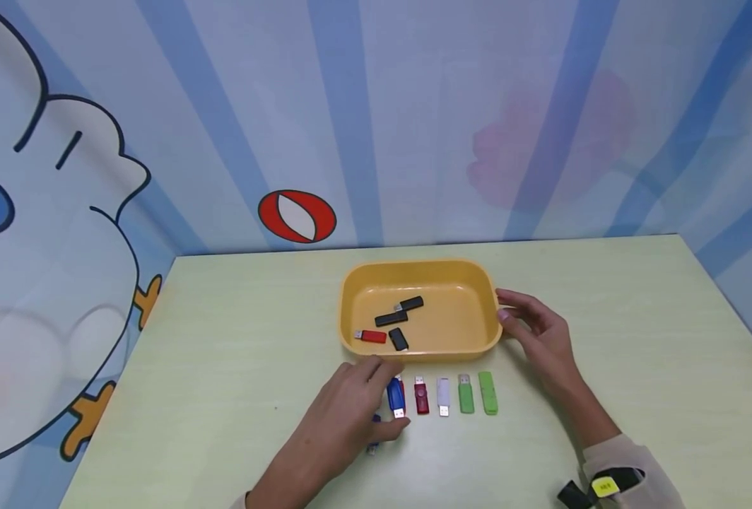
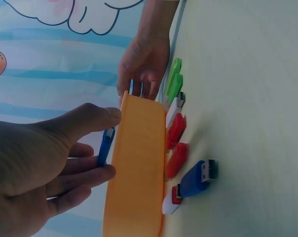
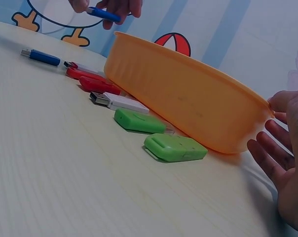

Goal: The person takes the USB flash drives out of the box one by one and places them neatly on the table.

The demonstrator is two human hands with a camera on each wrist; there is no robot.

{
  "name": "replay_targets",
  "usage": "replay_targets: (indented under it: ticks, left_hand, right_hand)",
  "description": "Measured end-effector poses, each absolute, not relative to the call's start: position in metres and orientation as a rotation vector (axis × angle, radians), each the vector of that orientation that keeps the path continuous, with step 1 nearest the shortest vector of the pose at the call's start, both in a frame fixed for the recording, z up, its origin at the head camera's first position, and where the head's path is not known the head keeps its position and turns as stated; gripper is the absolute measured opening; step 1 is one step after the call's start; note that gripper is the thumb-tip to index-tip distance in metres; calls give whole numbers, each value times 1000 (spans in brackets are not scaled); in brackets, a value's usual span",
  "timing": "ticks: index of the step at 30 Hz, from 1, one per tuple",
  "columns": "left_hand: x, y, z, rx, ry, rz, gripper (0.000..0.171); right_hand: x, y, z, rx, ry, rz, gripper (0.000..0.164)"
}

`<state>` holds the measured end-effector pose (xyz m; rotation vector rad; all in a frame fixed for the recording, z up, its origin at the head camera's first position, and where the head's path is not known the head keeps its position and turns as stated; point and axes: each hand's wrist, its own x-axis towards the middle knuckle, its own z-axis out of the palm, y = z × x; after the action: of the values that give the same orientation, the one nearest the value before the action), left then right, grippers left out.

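Observation:
My left hand (image 1: pixel 350 406) pinches a blue USB stick (image 2: pixel 106 147) between thumb and fingers, above the table by the near side of a yellow tray (image 1: pixel 439 350). My right hand (image 1: pixel 544 339) touches the right end of the tray's rim, its other fingers loosely bent beside the outer wall. Along the tray's near side lie two green USB sticks (image 3: pixel 174 147), a white one (image 3: pixel 124 102) and red ones (image 3: pixel 102 85). Another blue USB stick (image 3: pixel 44 57) lies at the left end of the row, partly hidden by my left hand in the head view.
Inside the tray lie black USB sticks (image 1: pixel 391 319) and a red one (image 1: pixel 371 336), all towards its left half. The pale table (image 1: pixel 242 353) ends at a wall (image 1: pixel 414 141) with a printed cartoon pattern.

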<state>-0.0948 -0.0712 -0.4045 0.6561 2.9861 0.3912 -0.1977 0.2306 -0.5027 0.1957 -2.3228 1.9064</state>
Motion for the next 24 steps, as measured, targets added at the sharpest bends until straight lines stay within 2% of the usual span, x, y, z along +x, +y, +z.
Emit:
replay_targets:
  ticks: [16,24]
  left_hand:
    - [-87,-74,-424,674,2928,377,71]
    - [-81,-77,-436,805,2939,385,67]
  right_hand:
    - [-198,231,-503,182,-2331,1903,42]
    - [-198,231,-503,176,-2344,1892,43]
